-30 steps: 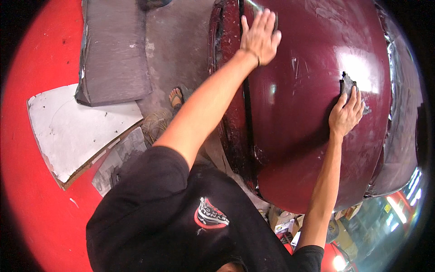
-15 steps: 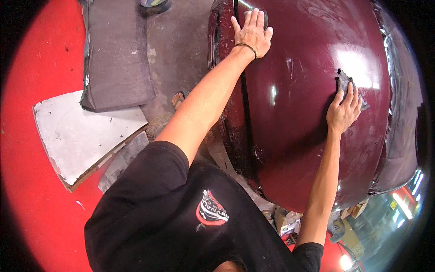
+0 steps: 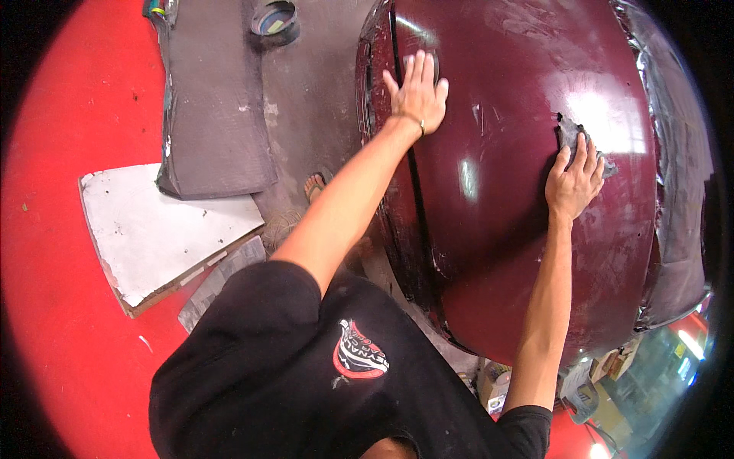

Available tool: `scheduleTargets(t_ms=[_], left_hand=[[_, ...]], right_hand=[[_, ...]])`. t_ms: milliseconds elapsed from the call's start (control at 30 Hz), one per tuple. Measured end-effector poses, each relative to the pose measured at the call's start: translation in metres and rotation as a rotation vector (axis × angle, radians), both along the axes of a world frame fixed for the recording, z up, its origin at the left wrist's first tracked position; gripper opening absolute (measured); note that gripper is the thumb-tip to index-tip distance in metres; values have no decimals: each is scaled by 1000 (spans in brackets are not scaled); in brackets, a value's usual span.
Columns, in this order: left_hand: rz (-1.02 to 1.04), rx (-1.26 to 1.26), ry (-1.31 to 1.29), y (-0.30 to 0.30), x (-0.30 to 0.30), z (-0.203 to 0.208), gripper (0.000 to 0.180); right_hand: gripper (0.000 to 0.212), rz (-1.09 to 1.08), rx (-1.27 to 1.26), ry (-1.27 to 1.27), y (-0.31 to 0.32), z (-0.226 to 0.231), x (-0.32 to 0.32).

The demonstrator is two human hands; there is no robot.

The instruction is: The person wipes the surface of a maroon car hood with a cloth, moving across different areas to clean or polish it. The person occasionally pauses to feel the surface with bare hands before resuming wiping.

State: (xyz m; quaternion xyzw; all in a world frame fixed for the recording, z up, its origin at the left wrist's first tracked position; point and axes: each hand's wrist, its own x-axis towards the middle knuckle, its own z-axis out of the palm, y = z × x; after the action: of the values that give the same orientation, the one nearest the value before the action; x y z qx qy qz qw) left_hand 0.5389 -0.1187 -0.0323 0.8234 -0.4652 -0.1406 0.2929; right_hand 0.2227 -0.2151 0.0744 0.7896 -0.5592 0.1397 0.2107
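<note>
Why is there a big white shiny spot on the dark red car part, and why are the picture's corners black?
In the head view, light probably bounces off the glossy maroon car panel, making white glare near the right hand; in the head view, the fisheye's round image leaves the corners dark.

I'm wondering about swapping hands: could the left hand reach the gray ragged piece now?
Probably yes. Only the maroon panel lies between the left hand and the gray ragged piece, whose upper edge sticks out. The right hand covers part, though.
</note>
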Motion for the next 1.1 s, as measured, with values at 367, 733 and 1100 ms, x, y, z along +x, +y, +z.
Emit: scheduleTargets(t_ms=[367, 733, 1100], left_hand=[[33, 152, -32, -18, 15, 18, 71], [35, 176, -1, -22, 33, 16, 72], [17, -112, -90, -36, 15, 27, 75]], right_hand=[[53, 6, -35, -7, 4, -1, -1], [53, 6, -22, -10, 3, -1, 6], [53, 19, -41, -27, 3, 4, 7]])
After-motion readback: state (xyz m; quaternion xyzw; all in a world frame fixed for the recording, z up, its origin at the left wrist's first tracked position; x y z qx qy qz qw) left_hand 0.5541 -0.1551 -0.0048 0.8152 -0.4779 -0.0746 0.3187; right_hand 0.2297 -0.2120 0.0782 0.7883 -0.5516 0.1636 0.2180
